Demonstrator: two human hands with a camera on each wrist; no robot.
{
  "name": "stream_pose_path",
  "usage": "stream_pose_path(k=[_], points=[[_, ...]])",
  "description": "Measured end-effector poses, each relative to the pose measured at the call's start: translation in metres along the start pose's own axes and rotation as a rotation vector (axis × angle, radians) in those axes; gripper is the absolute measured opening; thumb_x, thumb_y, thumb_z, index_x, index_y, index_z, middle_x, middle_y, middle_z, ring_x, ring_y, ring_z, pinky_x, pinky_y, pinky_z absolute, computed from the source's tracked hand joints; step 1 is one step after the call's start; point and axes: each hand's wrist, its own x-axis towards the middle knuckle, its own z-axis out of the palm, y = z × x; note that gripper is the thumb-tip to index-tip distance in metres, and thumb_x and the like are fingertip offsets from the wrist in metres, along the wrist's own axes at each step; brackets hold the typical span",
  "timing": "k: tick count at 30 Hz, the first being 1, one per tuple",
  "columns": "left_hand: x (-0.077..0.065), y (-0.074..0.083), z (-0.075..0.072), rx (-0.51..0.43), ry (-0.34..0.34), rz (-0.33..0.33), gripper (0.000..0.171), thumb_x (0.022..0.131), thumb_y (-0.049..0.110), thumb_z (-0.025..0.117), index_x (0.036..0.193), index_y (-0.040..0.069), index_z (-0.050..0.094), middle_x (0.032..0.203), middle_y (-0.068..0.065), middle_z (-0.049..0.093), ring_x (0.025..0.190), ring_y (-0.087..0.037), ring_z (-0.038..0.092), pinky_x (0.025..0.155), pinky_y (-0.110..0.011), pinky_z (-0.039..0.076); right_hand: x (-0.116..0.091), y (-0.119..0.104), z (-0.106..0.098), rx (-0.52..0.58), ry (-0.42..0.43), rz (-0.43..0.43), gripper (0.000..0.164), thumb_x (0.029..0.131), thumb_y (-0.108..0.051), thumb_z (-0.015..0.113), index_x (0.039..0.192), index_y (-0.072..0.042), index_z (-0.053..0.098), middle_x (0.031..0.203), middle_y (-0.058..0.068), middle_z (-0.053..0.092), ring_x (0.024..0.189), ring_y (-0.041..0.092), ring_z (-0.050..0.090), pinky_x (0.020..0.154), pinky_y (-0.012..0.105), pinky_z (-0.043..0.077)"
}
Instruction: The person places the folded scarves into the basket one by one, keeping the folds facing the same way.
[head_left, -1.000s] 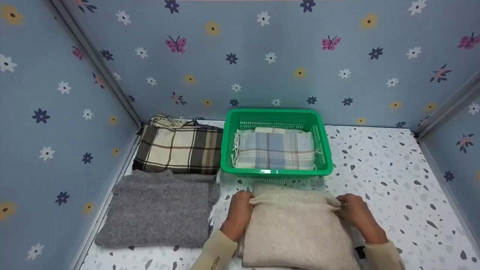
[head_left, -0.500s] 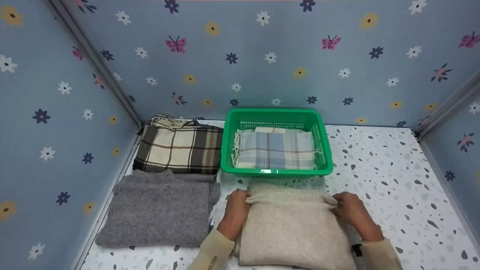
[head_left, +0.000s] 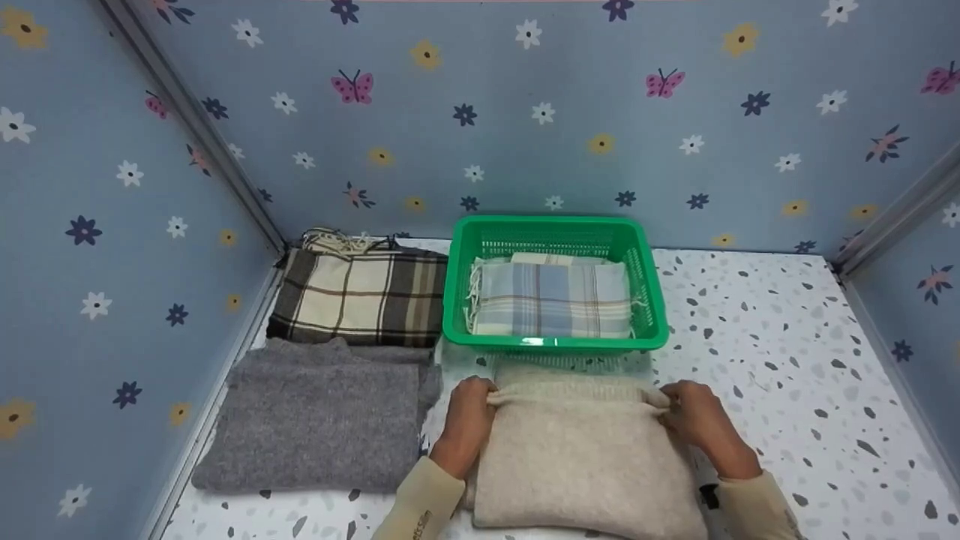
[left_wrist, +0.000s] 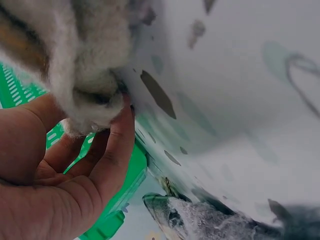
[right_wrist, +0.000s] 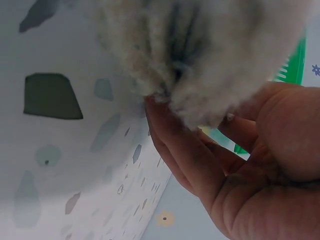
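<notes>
A folded beige knit garment (head_left: 585, 465) lies on the speckled surface in front of the green basket. My left hand (head_left: 466, 424) pinches its far left edge, and my right hand (head_left: 705, 424) pinches the far right edge. Between the hands a ribbed band runs across the fold. In the left wrist view, thumb and fingers (left_wrist: 117, 145) close on a thick fold of the fuzzy knit. The right wrist view has fingers (right_wrist: 185, 150) beneath the layered knit (right_wrist: 210, 60) and the thumb on its other side.
Inside the green basket (head_left: 555, 345) lie folded blue-and-white plaid cloths (head_left: 551, 300) with fringes. To the left are a folded grey knit (head_left: 315, 427) and, behind it, a fringed brown-and-cream plaid cloth (head_left: 360, 296). Flower-patterned walls (head_left: 525, 150) enclose the speckled surface (head_left: 780, 390).
Both hands and the beige garment have shifted slightly left and a little toward the basket in the head view. The grip on both edges is unchanged.
</notes>
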Motion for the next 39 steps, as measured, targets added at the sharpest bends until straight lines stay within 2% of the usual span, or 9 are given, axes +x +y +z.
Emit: stream_pose_path(k=[5,11,15,16,19,22,25,30,39], points=[[-0.003,0.000,-0.002,-0.012,0.026,0.001,0.023,0.083,-0.022,0.069,0.096,-0.005,0.079,0.092,-0.019,0.074,0.090,-0.040,0.072,0.079,-0.049,0.059,0.000,-0.002,0.001,0.000,0.007,-0.004,0.024,0.085,0.007,0.080,0.108,0.013,0.075,0.109,0.028,0.074,0.104,0.045,0.070,0.088,0.059,0.056],[-0.006,0.000,-0.004,0.000,0.048,0.005,0.023,0.082,-0.022,0.071,0.089,-0.002,0.079,0.085,-0.016,0.073,0.084,-0.038,0.072,0.073,-0.048,0.059,0.004,-0.002,0.002,0.000,0.001,-0.013,0.016,0.085,0.005,0.080,0.100,0.008,0.077,0.098,0.019,0.075,0.088,0.030,0.068,0.076,0.048,0.056],[-0.007,-0.003,-0.005,0.018,0.068,0.023,0.022,0.082,-0.021,0.071,0.092,-0.003,0.078,0.088,-0.017,0.073,0.087,-0.038,0.072,0.077,-0.048,0.059,0.005,-0.004,0.003,-0.005,-0.002,0.000,0.029,0.085,0.005,0.081,0.110,0.016,0.073,0.111,0.030,0.073,0.103,0.042,0.070,0.086,0.055,0.057],[-0.007,-0.003,-0.005,0.015,0.065,0.018,0.022,0.082,-0.022,0.070,0.094,-0.004,0.078,0.090,-0.018,0.073,0.089,-0.039,0.071,0.078,-0.048,0.059,0.005,-0.005,0.004,-0.008,-0.004,0.004,0.027,0.085,0.005,0.080,0.108,0.017,0.072,0.107,0.029,0.073,0.102,0.043,0.069,0.086,0.055,0.057],[-0.007,-0.006,-0.005,0.013,0.054,0.004,0.024,0.083,-0.022,0.069,0.098,-0.006,0.078,0.094,-0.019,0.074,0.092,-0.039,0.071,0.080,-0.048,0.059,0.006,-0.006,0.006,-0.015,0.003,-0.015,0.012,0.084,0.007,0.080,0.089,0.011,0.070,0.080,0.014,0.063,0.080,0.031,0.063,0.070,0.043,0.052],[-0.007,-0.007,-0.006,0.008,0.037,-0.015,0.025,0.083,-0.022,0.068,0.101,-0.006,0.078,0.097,-0.020,0.074,0.094,-0.040,0.071,0.081,-0.047,0.060,0.008,-0.006,0.007,-0.011,0.009,-0.042,0.022,0.083,0.008,0.080,0.075,-0.003,0.063,0.068,-0.003,0.039,0.066,0.019,0.040,0.061,0.034,0.034],[-0.006,-0.008,-0.008,0.004,0.029,-0.028,0.025,0.084,-0.021,0.069,0.101,-0.005,0.078,0.098,-0.020,0.074,0.095,-0.040,0.071,0.082,-0.048,0.060,0.008,-0.007,0.009,-0.002,0.014,-0.057,0.019,0.083,0.008,0.080,0.076,-0.004,0.067,0.067,-0.004,0.047,0.066,0.017,0.042,0.060,0.033,0.037],[-0.004,-0.009,-0.011,-0.011,0.007,-0.059,0.023,0.085,-0.019,0.070,0.102,-0.006,0.078,0.100,-0.020,0.075,0.098,-0.041,0.072,0.084,-0.049,0.060,0.009,-0.008,0.010,0.005,0.012,-0.049,0.007,0.083,0.007,0.080,0.088,0.003,0.077,0.083,0.009,0.072,0.074,0.019,0.057,0.066,0.039,0.049],[-0.006,-0.010,-0.011,-0.033,0.021,-0.101,0.023,0.087,-0.019,0.069,0.104,-0.005,0.077,0.103,-0.021,0.074,0.098,-0.041,0.072,0.082,-0.051,0.060,0.011,-0.011,0.010,0.015,0.005,-0.027,0.012,0.082,0.006,0.082,0.093,0.004,0.079,0.089,0.012,0.076,0.077,0.020,0.060,0.068,0.041,0.051]])
